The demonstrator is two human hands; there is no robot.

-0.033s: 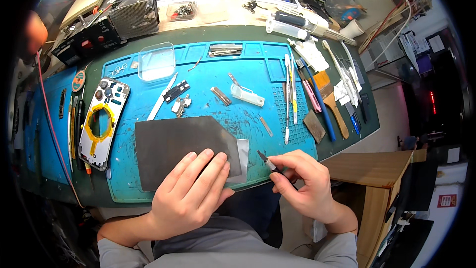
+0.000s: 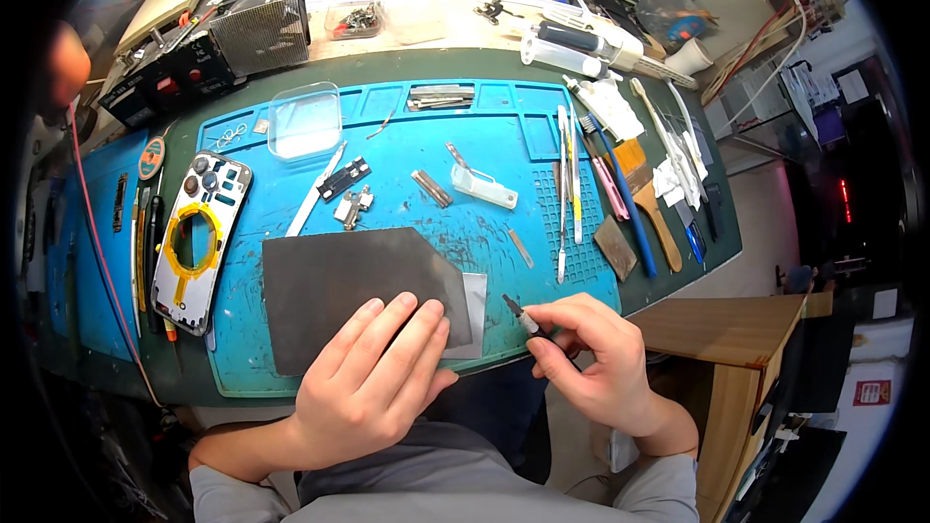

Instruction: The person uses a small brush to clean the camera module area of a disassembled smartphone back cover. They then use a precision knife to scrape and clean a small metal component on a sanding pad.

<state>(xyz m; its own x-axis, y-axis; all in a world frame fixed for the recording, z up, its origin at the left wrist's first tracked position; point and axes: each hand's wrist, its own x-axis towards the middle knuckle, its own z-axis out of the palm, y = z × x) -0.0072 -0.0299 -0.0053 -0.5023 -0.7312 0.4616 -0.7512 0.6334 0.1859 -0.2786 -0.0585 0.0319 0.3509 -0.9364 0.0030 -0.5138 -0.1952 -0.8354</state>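
Note:
My left hand lies flat with its fingers stretched over the near right part of a dark grey sheet with one corner cut off. Under the sheet's right edge a lighter grey piece sticks out. My right hand pinches a slim craft knife with a dark tip and a metal collar. Its tip points up and left, just right of the lighter piece and apart from it. The far end of the knife is hidden by my fingers.
A blue work mat carries small metal parts, a clear plastic box and a clear small case. At left lies a phone frame with a yellow ring. Tweezers and brushes lie at right, with a power unit behind.

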